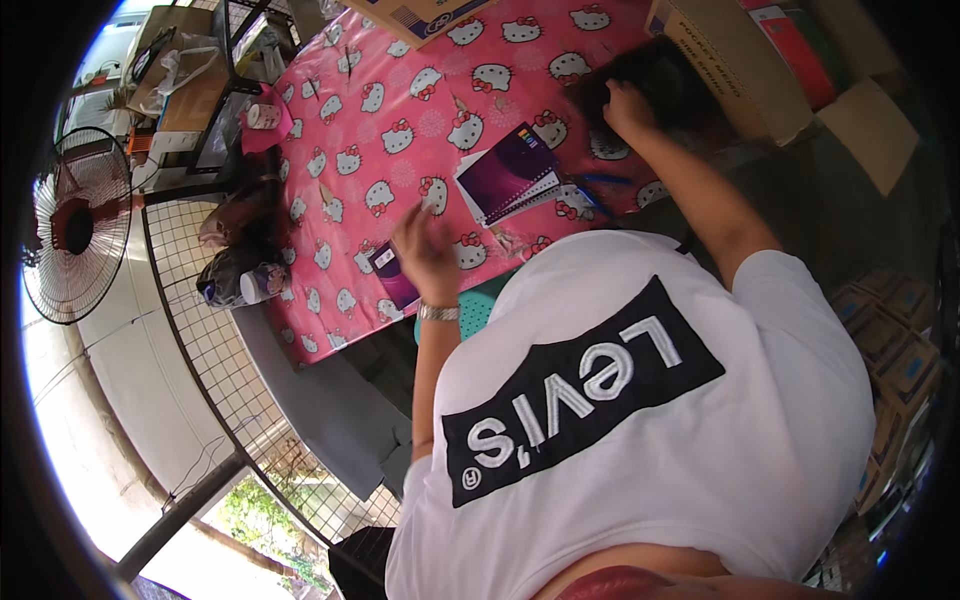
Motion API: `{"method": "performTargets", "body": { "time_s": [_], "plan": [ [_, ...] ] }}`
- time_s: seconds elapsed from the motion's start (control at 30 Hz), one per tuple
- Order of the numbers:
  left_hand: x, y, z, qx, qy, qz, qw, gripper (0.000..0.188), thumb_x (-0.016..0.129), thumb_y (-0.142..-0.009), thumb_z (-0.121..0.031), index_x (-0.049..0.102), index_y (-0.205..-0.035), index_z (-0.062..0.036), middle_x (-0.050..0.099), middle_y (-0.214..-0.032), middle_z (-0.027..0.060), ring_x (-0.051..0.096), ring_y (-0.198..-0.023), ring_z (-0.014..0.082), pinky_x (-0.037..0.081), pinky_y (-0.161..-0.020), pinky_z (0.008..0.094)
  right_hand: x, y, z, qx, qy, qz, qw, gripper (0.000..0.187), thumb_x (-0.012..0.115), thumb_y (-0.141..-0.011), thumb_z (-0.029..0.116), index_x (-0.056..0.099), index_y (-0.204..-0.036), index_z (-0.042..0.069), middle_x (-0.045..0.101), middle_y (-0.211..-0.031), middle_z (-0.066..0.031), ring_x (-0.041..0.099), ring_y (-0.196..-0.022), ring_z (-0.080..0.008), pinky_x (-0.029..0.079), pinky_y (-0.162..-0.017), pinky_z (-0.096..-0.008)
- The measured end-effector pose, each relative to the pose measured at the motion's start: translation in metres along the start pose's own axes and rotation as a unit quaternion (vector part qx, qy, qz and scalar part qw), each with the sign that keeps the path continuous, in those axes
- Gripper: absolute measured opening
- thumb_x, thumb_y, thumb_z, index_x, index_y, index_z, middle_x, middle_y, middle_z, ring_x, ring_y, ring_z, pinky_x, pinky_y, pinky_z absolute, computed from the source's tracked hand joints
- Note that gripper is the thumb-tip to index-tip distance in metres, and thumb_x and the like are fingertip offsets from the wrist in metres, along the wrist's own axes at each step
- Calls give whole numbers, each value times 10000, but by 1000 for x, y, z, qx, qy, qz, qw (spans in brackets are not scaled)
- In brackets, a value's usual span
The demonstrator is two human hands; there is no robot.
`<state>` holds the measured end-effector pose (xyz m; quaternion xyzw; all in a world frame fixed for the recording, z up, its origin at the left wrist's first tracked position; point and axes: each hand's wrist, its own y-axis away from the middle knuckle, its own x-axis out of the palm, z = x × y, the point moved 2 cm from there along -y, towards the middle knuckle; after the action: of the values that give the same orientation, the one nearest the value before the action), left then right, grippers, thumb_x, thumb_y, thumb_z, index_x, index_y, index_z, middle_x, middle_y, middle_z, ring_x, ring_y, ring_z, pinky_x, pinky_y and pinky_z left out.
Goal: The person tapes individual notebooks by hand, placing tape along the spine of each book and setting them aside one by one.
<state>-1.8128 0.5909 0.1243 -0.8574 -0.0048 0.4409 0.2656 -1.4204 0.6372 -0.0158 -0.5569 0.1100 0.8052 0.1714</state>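
My left hand [425, 252] is over the near part of the table, its fingers smeared by motion. Beside it lies a small dark purple notebook [392, 272], partly hidden by the hand. Between my two hands is a small loose stack of spiral notebooks [508, 172] with purple covers and white pages showing at the edges. Off to the right, my right hand [626, 108] rests at a dark, shiny black thing [670, 85] that looks like plastic. Its fingers are curled in, and what they grip is hidden. Blue pens [603, 185] lie right of the stack.
A pink patterned cloth [397, 140] covers the table. Cardboard boxes stand at the far edge [410, 20] and at the right [745, 75]. On the left are a standing fan [78, 225], a cup [264, 116] and a black bag [228, 275]. A teal stool [478, 312] sits under the near edge.
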Motion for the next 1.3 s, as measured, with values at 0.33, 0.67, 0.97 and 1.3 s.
{"method": "performTargets", "body": {
  "time_s": [0.33,0.67,0.97,1.3],
  "plan": [
    [58,-79,-75,154,1,417,896,292,744,-790,-271,683,-1039,-131,658,-1031,37,661,-910,238,555,-733,386,-53,23,3,-45,-251,-48,966,347,643,-799,82,646,-1146,58,648,-974,-170,652,-884,-320,533,-786,-410],
    [64,-93,-74,204,2,428,881,268,744,-771,-255,725,-987,-98,673,-956,68,675,-842,275,558,-735,390,-78,109,47,119,-599,209,764,382,521,-824,21,634,-1187,-10,638,-941,-33,573,-755,-79,486,-676,-251],
    [62,-101,-68,217,72,423,877,203,744,-795,-137,738,-984,-63,716,-932,95,693,-697,240,565,-665,337,-80,128,87,29,-597,265,757,392,587,-819,62,645,-1196,-28,687,-1015,-92,581,-719,-124,487,-662,-295],
    [55,-91,-64,181,77,375,906,229,727,-826,-146,695,-1038,-68,689,-1005,98,679,-684,253,551,-639,341,-89,137,111,-272,-292,-18,917,378,583,-760,32,650,-1123,-53,660,-940,-150,630,-756,-292,521,-718,-365]
  ]
}}
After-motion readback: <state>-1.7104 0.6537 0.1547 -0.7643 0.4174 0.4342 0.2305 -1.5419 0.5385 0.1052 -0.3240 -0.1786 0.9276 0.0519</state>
